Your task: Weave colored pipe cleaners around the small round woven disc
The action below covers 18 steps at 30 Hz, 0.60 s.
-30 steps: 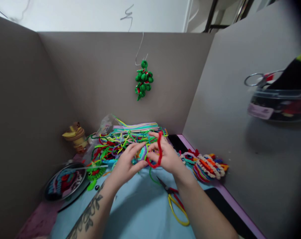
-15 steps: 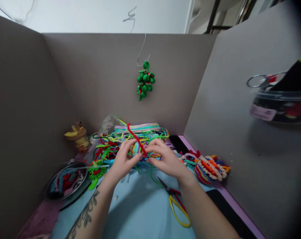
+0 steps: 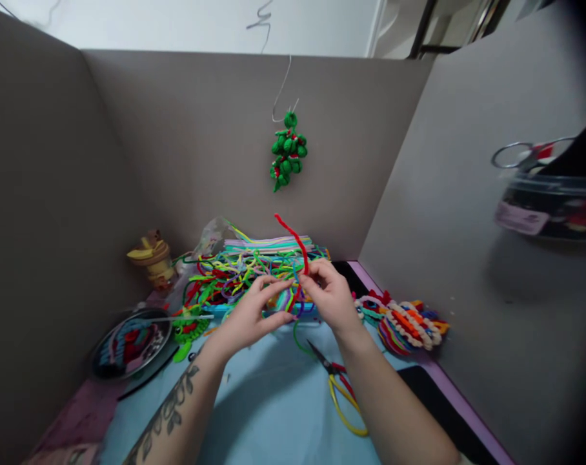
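My left hand (image 3: 259, 310) is closed around a small multicoloured striped bundle of pipe cleaners (image 3: 286, 299), thumb below and fingers above. A red pipe cleaner (image 3: 297, 240) rises from the bundle and bends up to the left. At its lower part, my right hand (image 3: 329, 294) pinches it between thumb and fingertips, close beside the bundle. Both hands are raised in front of a heap of loose coloured pipe cleaners (image 3: 244, 261). How the red one joins the bundle is hidden by my fingers.
Scissors with red and yellow handles (image 3: 339, 387) lie on the blue mat (image 3: 264, 400). A striped pipe-cleaner piece (image 3: 409, 328) sits at right, a round container (image 3: 131, 345) at left. A green ornament (image 3: 288, 152) hangs from the grey panel (image 3: 201, 142); a clear tub (image 3: 549, 203) is on the right panel.
The red pipe cleaner's top has moved right and up, and it now curves. My right hand has closed on its lower part. The bundle has shifted slightly right with my left hand.
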{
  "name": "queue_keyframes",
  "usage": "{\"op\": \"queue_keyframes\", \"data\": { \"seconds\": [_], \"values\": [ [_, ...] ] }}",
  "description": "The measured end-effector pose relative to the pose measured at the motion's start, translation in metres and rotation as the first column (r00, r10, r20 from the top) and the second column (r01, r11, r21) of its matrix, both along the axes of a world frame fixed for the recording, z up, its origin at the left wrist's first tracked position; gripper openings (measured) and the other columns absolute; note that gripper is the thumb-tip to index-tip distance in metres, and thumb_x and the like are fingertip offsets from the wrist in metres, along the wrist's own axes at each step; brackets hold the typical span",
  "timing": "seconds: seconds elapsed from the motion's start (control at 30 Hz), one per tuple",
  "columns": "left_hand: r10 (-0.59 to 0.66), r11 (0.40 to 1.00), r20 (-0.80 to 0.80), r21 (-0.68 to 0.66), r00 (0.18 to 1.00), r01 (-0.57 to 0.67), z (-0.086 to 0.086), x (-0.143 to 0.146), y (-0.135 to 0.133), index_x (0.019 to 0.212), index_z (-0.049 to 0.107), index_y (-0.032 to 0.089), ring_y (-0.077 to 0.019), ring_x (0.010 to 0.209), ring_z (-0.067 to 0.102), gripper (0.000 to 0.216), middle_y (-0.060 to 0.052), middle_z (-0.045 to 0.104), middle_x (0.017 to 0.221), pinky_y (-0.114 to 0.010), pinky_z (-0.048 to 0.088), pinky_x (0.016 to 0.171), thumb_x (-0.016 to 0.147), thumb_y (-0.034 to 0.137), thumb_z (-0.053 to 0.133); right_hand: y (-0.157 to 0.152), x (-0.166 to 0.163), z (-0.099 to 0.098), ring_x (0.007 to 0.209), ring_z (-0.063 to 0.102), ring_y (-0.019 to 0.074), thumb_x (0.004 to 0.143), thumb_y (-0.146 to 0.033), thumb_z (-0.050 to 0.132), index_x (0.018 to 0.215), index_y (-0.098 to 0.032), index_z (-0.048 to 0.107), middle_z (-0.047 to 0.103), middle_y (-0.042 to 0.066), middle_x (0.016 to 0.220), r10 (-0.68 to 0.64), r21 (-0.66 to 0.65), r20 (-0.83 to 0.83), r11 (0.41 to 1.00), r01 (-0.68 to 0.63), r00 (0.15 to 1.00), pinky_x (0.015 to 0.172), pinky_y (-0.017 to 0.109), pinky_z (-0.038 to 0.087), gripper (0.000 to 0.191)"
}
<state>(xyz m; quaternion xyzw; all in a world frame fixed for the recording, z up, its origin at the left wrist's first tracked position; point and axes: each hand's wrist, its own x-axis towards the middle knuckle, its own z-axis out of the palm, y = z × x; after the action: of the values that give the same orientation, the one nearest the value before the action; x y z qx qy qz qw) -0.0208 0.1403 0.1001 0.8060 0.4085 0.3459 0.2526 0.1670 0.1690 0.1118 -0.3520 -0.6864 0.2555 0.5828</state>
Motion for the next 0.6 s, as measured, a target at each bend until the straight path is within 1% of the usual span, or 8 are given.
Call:
{"op": "queue_keyframes", "data": {
  "seconds": [0.07,0.13,0.23,0.33,0.43,0.53,0.6],
  "values": [
    [0.076,0.996,0.043,0.04,0.996,-0.077,-0.0026,-0.0015,0.0025,0.137,0.045,0.031,-0.0262,0.125,0.046,0.057,-0.009,0.045,0.136,-0.036,0.048,0.092,0.084,0.042,0.061,0.0026,-0.0004,-0.002,0.087,0.056,0.0176,0.081,-0.025,0.061,0.081,-0.02,0.062,0.056,0.004,0.091,0.022,-0.029,0.042,0.999,-0.021,0.999,0.076,0.03,0.046,0.006],
    [0.124,0.989,0.077,0.069,0.989,-0.129,-0.0053,-0.0032,0.0045,0.141,0.039,0.03,-0.0273,0.133,0.039,0.063,-0.009,0.043,0.143,-0.039,0.043,0.1,0.084,0.043,0.061,0.0039,-0.0002,-0.0033,0.099,0.056,0.0202,0.079,-0.028,0.065,0.086,-0.02,0.065,0.056,0.006,0.101,0.043,-0.05,0.104,0.998,-0.038,0.994,0.088,0.035,0.044,0.011],
    [0.13,0.987,0.077,0.089,0.988,-0.137,-0.0069,-0.005,0.0048,0.144,0.033,0.028,-0.027,0.133,0.04,0.069,-0.01,0.042,0.146,-0.041,0.038,0.107,0.084,0.042,0.062,0.0037,0.0,-0.0038,0.108,0.054,0.0218,0.078,-0.031,0.065,0.079,-0.02,0.067,0.055,0.007,0.108,0.068,-0.095,0.173,0.994,-0.052,0.983,0.098,0.039,0.039,0.011],
    [0.129,0.98,0.036,0.148,0.991,-0.133,-0.0067,-0.0062,0.0037,0.144,0.032,0.025,-0.0264,0.135,0.039,0.07,-0.011,0.041,0.146,-0.042,0.033,0.11,0.083,0.041,0.062,0.002,-0.0004,-0.0032,0.118,0.049,0.0233,0.08,-0.03,0.063,0.072,-0.019,0.065,0.052,0.009,0.12,0.111,-0.148,0.193,0.985,-0.083,0.975,0.102,0.04,0.035,0.014],
    [0.133,0.966,-0.003,0.224,0.991,-0.129,-0.0079,-0.0069,0.0039,0.144,0.031,0.025,-0.0255,0.135,0.039,0.072,-0.011,0.042,0.146,-0.042,0.032,0.111,0.082,0.037,0.065,0.0001,-0.0017,-0.0028,0.128,0.043,0.0248,0.081,-0.029,0.061,0.069,-0.019,0.062,0.049,0.01,0.131,0.165,-0.196,0.167,0.972,-0.132,0.972,0.105,0.041,0.032,0.016],
    [0.151,0.948,-0.02,0.287,0.988,-0.139,-0.0101,-0.0058,0.0049,0.144,0.031,0.026,-0.0253,0.134,0.04,0.073,-0.011,0.044,0.145,-0.042,0.032,0.111,0.081,0.033,0.067,-0.0022,-0.0036,-0.0027,0.128,0.044,0.0257,0.081,-0.026,0.059,0.069,-0.019,0.059,0.049,0.01,0.133,0.201,-0.223,0.184,0.962,-0.158,0.962,0.104,0.042,0.033,0.015],
    [0.172,0.939,-0.015,0.304,0.985,-0.159,-0.0105,-0.0037,0.005,0.143,0.031,0.025,-0.0257,0.134,0.04,0.072,-0.011,0.044,0.144,-0.043,0.033,0.111,0.081,0.031,0.066,-0.0038,-0.005,-0.0025,0.126,0.045,0.0258,0.081,-0.024,0.057,0.069,-0.019,0.058,0.049,0.01,0.132,0.166,-0.195,0.213,0.973,-0.124,0.963,0.103,0.043,0.034,0.013]
  ]
}}
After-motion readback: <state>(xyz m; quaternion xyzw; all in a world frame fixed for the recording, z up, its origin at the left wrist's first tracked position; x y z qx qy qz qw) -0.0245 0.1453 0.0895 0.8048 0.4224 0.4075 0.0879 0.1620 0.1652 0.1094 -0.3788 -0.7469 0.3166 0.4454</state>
